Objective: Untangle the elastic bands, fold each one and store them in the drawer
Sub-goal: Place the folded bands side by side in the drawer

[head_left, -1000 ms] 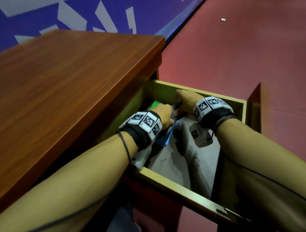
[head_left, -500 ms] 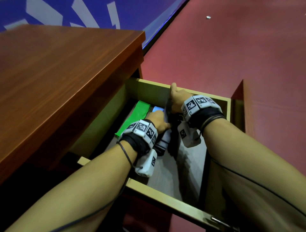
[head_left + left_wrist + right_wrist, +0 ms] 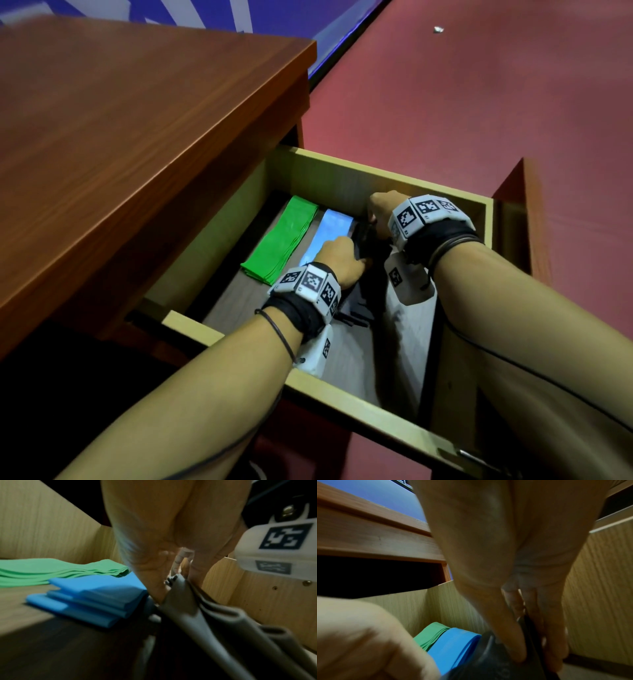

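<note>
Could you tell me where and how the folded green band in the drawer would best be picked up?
Probably pinch the green band at its near folded end, coming from above. It lies flat in stacked layers, close to the drawer wall and beside the blue band, so its long sides offer little room.

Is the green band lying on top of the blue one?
No, the green band lies flat beside the blue band on the drawer floor.

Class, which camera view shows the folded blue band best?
The left wrist view: the folded blue band lies close up, its stacked layers plain, beside the green band. The head view shows only its top, partly behind the left hand. The right wrist view shows one rounded end.
</note>
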The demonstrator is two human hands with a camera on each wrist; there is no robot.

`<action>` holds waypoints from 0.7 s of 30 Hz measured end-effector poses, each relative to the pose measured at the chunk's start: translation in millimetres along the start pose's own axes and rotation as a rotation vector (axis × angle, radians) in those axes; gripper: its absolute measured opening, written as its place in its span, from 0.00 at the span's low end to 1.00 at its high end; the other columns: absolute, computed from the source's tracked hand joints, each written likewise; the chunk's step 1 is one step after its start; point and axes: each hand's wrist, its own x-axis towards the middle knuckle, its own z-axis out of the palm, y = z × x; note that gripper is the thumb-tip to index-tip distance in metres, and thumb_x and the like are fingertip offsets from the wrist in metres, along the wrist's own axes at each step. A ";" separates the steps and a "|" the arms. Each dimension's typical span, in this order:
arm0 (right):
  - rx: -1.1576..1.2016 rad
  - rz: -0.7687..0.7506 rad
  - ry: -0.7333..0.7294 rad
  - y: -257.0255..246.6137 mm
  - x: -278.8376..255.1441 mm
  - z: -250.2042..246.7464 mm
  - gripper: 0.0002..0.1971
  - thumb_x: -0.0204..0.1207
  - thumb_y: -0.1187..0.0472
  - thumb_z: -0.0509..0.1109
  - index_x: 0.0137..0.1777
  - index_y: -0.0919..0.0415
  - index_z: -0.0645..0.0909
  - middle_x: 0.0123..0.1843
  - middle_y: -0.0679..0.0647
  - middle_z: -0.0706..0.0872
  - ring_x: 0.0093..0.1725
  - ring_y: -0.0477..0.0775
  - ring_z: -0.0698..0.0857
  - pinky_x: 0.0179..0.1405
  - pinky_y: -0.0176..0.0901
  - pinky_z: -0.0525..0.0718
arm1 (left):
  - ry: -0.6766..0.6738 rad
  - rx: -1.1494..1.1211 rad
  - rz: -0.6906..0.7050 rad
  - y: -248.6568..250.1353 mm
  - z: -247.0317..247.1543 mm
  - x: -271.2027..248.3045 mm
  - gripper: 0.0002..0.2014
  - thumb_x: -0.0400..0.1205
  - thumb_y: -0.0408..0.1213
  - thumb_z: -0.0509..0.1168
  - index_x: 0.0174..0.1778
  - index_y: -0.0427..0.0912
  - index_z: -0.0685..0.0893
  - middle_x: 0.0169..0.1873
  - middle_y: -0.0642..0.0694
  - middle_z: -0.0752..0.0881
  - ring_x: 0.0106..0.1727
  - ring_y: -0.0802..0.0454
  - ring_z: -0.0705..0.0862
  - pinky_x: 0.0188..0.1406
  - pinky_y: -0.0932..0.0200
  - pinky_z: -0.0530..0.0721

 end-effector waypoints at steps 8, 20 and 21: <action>-0.027 -0.009 0.016 -2.7 0.5 -0.9 0.12 0.62 0.65 0.77 0.45 0.54 0.83 0.39 0.55 0.83 0.36 0.63 0.84 0.41 0.52 0.89 | 0.083 0.186 0.064 -0.6 2.5 -2.1 0.11 0.84 0.42 0.66 0.46 0.37 0.75 0.55 0.31 0.83 0.58 0.30 0.82 0.44 0.49 0.75; 0.001 -0.029 0.054 0.8 -7.3 -2.4 0.12 0.66 0.67 0.79 0.49 0.61 0.87 0.47 0.62 0.88 0.41 0.66 0.87 0.47 0.56 0.90 | 0.073 0.245 0.104 -1.1 4.9 -8.0 0.28 0.78 0.49 0.75 0.62 0.35 0.71 0.60 0.34 0.81 0.60 0.32 0.82 0.46 0.48 0.75; 0.007 -0.025 0.054 0.9 -7.1 -3.2 0.13 0.66 0.67 0.79 0.51 0.61 0.86 0.48 0.63 0.88 0.41 0.66 0.87 0.47 0.55 0.90 | 0.081 0.237 0.104 -0.4 4.3 -7.5 0.27 0.79 0.47 0.75 0.63 0.34 0.71 0.60 0.33 0.81 0.60 0.31 0.81 0.47 0.48 0.76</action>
